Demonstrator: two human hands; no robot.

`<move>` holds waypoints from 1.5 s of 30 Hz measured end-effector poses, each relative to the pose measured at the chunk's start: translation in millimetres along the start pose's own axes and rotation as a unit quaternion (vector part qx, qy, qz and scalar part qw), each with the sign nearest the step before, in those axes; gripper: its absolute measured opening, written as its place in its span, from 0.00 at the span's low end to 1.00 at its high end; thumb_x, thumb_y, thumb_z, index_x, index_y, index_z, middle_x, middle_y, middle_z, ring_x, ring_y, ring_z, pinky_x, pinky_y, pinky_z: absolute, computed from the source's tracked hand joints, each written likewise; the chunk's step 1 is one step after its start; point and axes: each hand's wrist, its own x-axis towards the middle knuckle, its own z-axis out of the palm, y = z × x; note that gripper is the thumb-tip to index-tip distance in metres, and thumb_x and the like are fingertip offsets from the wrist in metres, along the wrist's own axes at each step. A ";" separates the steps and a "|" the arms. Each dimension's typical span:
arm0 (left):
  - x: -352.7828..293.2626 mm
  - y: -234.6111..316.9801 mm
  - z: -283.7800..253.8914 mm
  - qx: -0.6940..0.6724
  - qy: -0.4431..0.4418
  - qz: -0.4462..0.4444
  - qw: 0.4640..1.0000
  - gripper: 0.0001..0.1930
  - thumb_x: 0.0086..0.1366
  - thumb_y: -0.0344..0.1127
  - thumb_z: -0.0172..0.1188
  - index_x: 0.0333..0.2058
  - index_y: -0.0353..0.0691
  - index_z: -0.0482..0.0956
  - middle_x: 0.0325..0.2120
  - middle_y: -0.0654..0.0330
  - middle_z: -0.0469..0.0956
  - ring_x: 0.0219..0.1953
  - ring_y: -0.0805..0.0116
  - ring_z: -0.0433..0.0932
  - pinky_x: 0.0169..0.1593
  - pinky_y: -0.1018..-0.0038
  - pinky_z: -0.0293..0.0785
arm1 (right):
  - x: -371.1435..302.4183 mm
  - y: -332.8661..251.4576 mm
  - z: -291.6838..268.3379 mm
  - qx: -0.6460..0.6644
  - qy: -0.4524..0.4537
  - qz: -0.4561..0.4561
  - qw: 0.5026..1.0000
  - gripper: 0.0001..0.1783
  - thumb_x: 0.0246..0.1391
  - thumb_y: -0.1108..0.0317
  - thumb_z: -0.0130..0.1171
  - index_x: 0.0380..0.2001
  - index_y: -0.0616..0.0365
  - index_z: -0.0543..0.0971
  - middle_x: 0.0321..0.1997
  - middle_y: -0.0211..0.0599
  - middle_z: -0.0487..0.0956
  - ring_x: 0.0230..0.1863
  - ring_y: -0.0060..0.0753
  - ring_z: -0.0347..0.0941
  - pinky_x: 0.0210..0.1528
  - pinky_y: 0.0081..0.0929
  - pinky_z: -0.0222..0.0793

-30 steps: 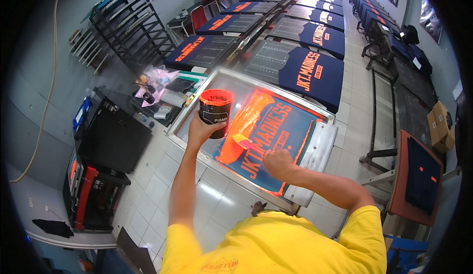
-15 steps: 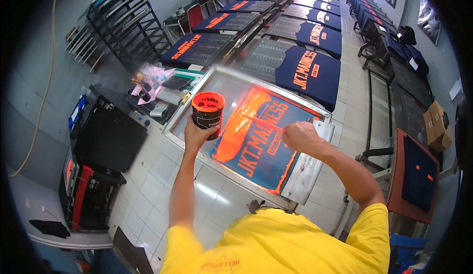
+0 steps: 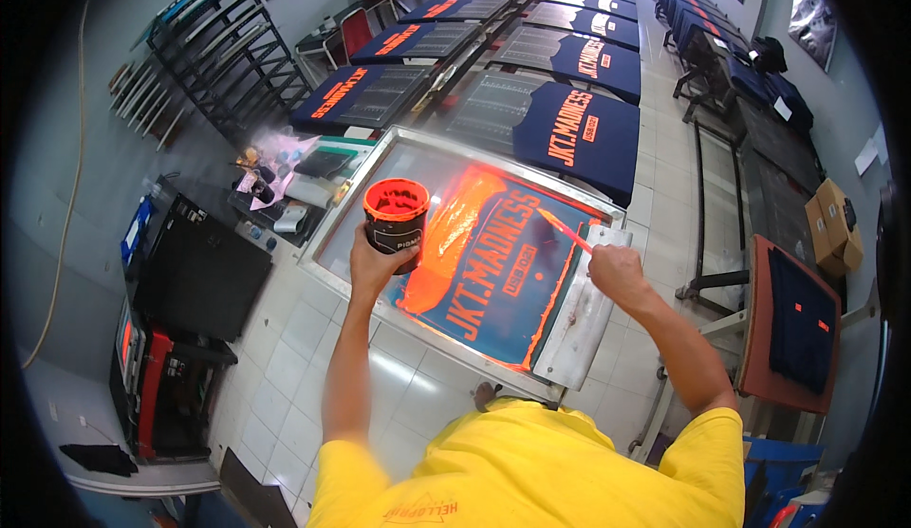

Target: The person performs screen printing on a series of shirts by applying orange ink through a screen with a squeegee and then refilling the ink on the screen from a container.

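Note:
My left hand [image 3: 372, 267] is wrapped around a black tub [image 3: 393, 236] with a red-orange rim, held upright above the left part of a silkscreen frame [image 3: 512, 166]. Orange ink coats the tub's inner wall. In my right hand [image 3: 619, 274] is a thin orange-coated stick [image 3: 567, 231], its tip over the printed lettering on the mesh; I cannot tell whether it touches. A thick band of bright orange ink [image 3: 444, 248] lies along the mesh's left side, with a thinner line of ink along the right edge. Small orange spots show on the mesh.
Dark blue shirts [image 3: 581, 139] with orange lettering lie on a long row of boards ahead. A metal plate [image 3: 581, 324] sits at the frame's right side. To the right are a brown board [image 3: 759, 329] with dark cloth and a cardboard box [image 3: 835, 229]. A black rack [image 3: 223, 49] stands far left.
My right hand has moved right and slightly down, drawing the stick away from the middle of the screen. The tub stays in my left hand. The whole view has shifted slightly.

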 end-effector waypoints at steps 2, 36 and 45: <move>-1.2 8.5 6.7 0.006 -0.004 0.001 1.000 0.45 0.34 0.43 0.79 0.50 0.31 0.65 0.42 0.48 0.79 0.45 0.57 0.80 0.48 0.67 0.76 | -9.3 -7.2 4.6 -0.052 -0.046 -0.005 0.998 0.05 0.48 0.70 0.56 0.25 0.54 0.81 0.25 0.38 0.82 0.28 0.38 0.82 0.27 0.31 0.75; -19.9 57.0 101.9 -0.130 -0.022 0.012 0.991 0.43 0.36 0.28 0.78 0.53 0.34 0.65 0.45 0.53 0.75 0.47 0.63 0.76 0.51 0.69 0.73 | -60.0 56.3 -38.0 0.252 -0.230 -0.071 0.937 0.12 0.52 0.64 0.54 0.25 0.61 0.81 0.18 0.48 0.75 0.22 0.49 0.74 0.29 0.39 0.70; -41.4 10.7 69.4 -0.060 0.038 -0.006 0.997 0.38 0.43 0.24 0.75 0.54 0.35 0.66 0.44 0.55 0.77 0.44 0.66 0.78 0.51 0.70 0.72 | -37.9 55.4 12.9 0.406 -0.447 -0.005 0.797 0.16 0.55 0.61 0.52 0.24 0.61 0.82 0.14 0.35 0.73 0.18 0.30 0.69 0.25 0.32 0.64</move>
